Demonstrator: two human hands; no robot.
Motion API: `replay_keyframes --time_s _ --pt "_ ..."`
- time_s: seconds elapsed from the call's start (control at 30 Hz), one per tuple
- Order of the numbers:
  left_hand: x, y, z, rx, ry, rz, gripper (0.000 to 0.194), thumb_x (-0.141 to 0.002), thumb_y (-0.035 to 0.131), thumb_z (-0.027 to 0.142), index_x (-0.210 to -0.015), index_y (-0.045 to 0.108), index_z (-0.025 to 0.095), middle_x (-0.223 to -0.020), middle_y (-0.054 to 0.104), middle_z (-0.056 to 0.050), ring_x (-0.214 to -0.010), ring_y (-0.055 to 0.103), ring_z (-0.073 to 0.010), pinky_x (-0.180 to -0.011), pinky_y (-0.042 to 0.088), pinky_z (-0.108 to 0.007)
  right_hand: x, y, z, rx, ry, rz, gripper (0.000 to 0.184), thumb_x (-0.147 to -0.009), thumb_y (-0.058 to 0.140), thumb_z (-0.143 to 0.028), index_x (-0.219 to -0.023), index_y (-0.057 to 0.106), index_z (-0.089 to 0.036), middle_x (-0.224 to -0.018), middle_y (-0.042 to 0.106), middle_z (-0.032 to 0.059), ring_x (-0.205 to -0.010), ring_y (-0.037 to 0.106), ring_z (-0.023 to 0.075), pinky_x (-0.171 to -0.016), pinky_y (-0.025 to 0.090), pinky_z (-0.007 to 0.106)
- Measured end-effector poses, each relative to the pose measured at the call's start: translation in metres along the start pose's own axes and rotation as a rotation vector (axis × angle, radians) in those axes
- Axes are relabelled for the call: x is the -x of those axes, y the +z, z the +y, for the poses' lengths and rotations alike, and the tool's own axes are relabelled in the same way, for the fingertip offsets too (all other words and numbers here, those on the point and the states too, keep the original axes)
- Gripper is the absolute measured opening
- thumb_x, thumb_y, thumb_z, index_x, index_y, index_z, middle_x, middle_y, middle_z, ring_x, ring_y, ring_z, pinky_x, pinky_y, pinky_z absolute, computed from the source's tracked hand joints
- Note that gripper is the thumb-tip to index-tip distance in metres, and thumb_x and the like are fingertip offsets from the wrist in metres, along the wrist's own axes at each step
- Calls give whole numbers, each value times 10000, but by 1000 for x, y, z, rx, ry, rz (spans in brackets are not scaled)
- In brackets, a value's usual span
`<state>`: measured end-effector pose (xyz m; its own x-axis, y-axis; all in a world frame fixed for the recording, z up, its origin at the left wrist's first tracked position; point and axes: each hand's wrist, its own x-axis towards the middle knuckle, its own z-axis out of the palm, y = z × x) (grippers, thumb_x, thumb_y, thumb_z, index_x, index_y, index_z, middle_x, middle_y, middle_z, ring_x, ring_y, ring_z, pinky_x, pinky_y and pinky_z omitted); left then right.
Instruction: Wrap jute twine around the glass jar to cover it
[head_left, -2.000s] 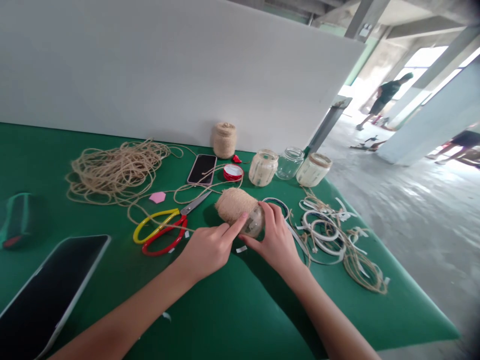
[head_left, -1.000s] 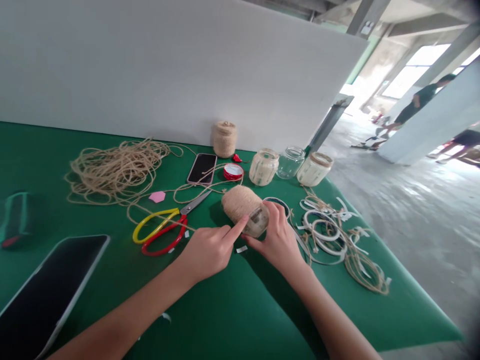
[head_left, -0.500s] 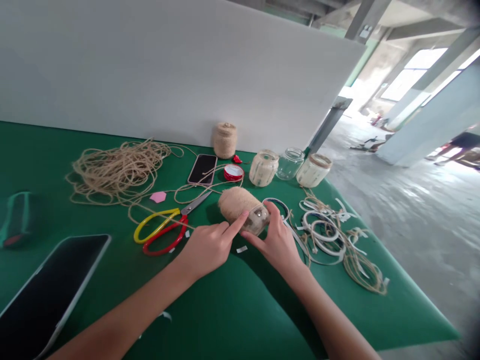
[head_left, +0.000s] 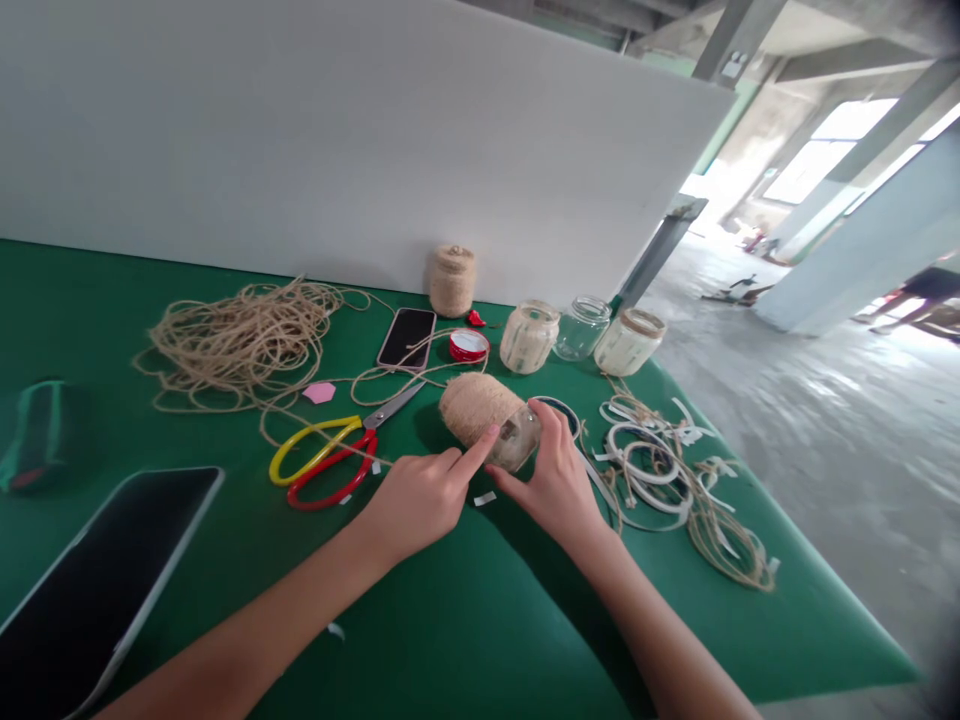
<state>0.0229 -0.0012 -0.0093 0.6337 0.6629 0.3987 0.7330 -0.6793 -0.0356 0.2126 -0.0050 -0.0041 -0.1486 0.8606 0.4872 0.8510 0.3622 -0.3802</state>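
Jar's (head_left: 480, 408) tipped on its side around the middle of the frame, mostly wrapped in twine with the clear glass end facing lower right. Right hand (head_left: 559, 480) has its fingers curved around that bare end, holding it. Left hand (head_left: 424, 500) has the index finger stuck out, touching right by the edge of the wrap; the rest are curled, can't tell if they're pinching the strand (head_left: 352, 445) that runs up to them. Scissors (head_left: 370, 424) are on the bench (head_left: 450, 620) just left.

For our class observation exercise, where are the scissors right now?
In the head view, the scissors lie left of centre on the green table, near the person's left hand and left of the twine-wrapped jar.
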Motion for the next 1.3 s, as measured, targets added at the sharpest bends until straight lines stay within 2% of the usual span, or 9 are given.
replay_keyframes --time_s 0.17,0.33,0.43,0.57,0.77,0.93,1.1,1.2,1.3 --pt "-1 1 0 35 1 -21 576 -827 338 94 -1384 206 162 -659 553 4 -511 522 -116 -436 387 -197 0 -2 0 -7 115 5 739 -732 558 -525 -1293 255 -151 -1163 512 155 -1032 542 274 -776 493 406" --pt "-1 -1 2 43 7 -10 575 -822 339 89 -1379 218 167 -640 548 14 -492 512 -113 -416 372 -190 0 -6 -3 146 173 -71 672 -808 412 -563 -1312 264 -144 -1076 595 146 -884 620 286 -631 503 373" --pt "0 -1 2 24 7 -13 571 -821 339 89 -1377 225 163 -639 548 11 -503 522 -114 -420 378 -187 -1 -7 -6 206 125 -36 720 -793 419 -585 -1332 247 -140 -1138 564 164 -977 582 306 -704 494 404" --pt "0 1 1 -5 1 -24 550 -830 328 94 -1370 251 166 -638 545 6 -493 513 -112 -418 376 -186 -2 -7 -7 246 35 32 863 -670 543 -634 -1320 275 -135 -1288 415 183 -1158 426 334 -882 420 478" --pt "0 3 1 -2 6 -6 555 -829 332 96 -1374 247 165 -626 536 7 -487 504 -107 -422 378 -183 0 -4 -5 172 27 39 761 -706 563 -538 -1299 284 -153 -1168 475 157 -1075 478 300 -750 504 426" --pt "-1 3 2 7 3 -6 583 -823 335 84 -1385 208 178 -649 545 8 -497 508 -110 -431 386 -188 0 -4 -3 146 32 17 750 -754 496 -578 -1309 255 -136 -1155 518 163 -1013 548 286 -713 514 393" --pt "-1 0 3 39 0 -9 597 -822 346 84 -1388 189 184 -658 548 14 -509 520 -117 -426 385 -194 1 -5 -5 195 50 -45 706 -810 397 -585 -1322 256 -120 -1126 573 162 -893 620 269 -600 508 334" --pt "-1 -1 2 35 -3 -12 591 -824 347 92 -1388 195 185 -655 552 11 -516 526 -111 -429 381 -182 1 -6 -5 235 59 -36 736 -804 403 -584 -1348 225 -122 -1131 576 161 -960 595 280 -675 503 368" --pt "-1 -1 1 11 -4 -8 576 -832 346 106 -1385 207 179 -652 554 6 -506 520 -105 -426 375 -174 1 -5 -5 213 26 -7 823 -746 463 -614 -1364 181 -149 -1299 430 175 -1165 447 314 -826 457 453"
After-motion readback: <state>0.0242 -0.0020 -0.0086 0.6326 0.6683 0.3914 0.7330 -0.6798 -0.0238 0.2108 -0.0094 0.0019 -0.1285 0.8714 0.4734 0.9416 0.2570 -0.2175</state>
